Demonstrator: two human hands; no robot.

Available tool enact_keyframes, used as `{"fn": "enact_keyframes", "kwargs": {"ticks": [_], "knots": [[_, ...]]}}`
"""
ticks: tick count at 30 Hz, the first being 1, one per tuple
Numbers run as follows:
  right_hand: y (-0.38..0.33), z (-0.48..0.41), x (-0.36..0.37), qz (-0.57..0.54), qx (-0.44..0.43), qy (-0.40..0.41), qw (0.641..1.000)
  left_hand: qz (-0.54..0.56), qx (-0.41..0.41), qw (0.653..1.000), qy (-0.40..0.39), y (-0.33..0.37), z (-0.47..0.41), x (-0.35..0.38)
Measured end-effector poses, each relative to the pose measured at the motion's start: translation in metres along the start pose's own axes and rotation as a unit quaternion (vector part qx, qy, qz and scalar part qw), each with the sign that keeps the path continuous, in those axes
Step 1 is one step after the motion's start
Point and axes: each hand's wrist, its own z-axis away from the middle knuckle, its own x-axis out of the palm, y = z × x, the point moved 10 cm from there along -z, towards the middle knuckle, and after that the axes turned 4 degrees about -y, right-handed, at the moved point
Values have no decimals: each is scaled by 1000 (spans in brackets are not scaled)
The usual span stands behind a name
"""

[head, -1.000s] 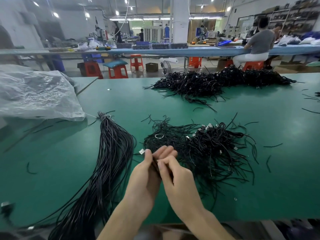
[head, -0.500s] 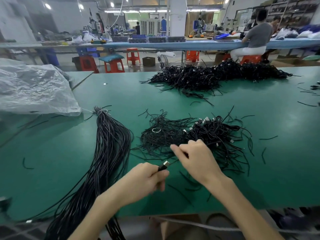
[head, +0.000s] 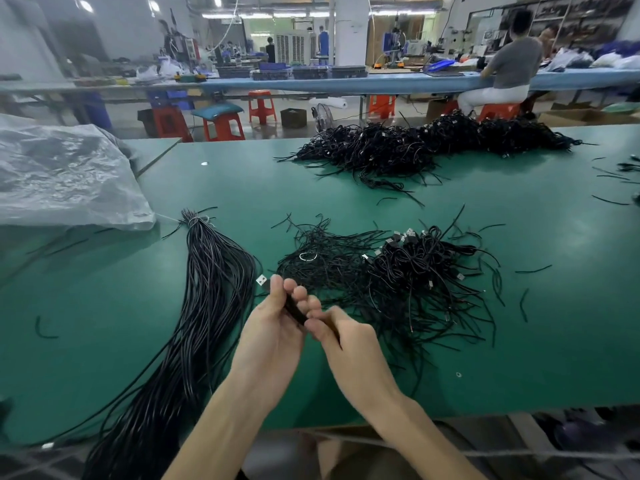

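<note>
Left hand: the left hand [head: 273,327] is curled round a short black cable [head: 294,311], thumb lying up along it; a closed grip with nothing else in it.
Right hand: the right hand [head: 346,341] pinches the same cable just below the left, thumb and forefinger tips pressed onto it.
Cable position: held above the near part of the green table mat [head: 554,341]. Its silver metal plug [head: 262,280] pokes out past the left thumb, toward the tied bundle of long black wires [head: 207,306].
Step, as judged: folding or winding the cable into a small coil between the hands.
Risk 1: the free tail is hidden under the right palm. I cannot tell whether it trails into the tangled heap of short black plugged cables [head: 398,282] just beyond the fingers. If it does, a pull would drag neighbours along.
Risk 2: the grip sits close to the plug, and a sharp bend there could strain the joint.
Risk 3: if either pinch slackens, the springy cable may unfold and drop into the heap, lost among its likes.
Risk 4: the plug is near the bundle and could snag a strand.
Well apart: the far black cable heap [head: 433,147] and the crumpled clear plastic sheet [head: 62,174] have no bearing here.
</note>
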Motion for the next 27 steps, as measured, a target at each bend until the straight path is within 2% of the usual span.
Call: {"fn": "enact_keyframes", "kwargs": {"ticks": [3,6,8,9,12,16,18,21,22,27], "knots": [[-1,-4,8,-34,2,-64,997,-83,29,996,-34,2,4,1],[-6,-7,12,-177,-2,-113,978,-168,17,983,-71,0,9,5],[-6,-10,7,-251,-1,-100,963,-188,-6,979,-80,-2,10,6],[-5,-11,2,-248,-4,-77,966,-179,-13,980,-91,-3,10,8],[-4,-6,-4,-192,-17,-37,980,-170,-46,976,-126,-5,8,11],[-12,0,-15,-31,-57,28,997,-308,-66,934,-166,3,7,7],[-19,1,-15,47,-78,38,995,-414,-38,899,-140,11,3,-2],[-27,1,-14,119,-99,44,987,-584,34,808,-75,25,-3,-10],[-28,1,-13,130,-103,39,985,-595,47,800,-64,28,-3,-10],[-22,-3,-5,200,-85,-27,976,-528,56,848,3,34,3,-24]]}}
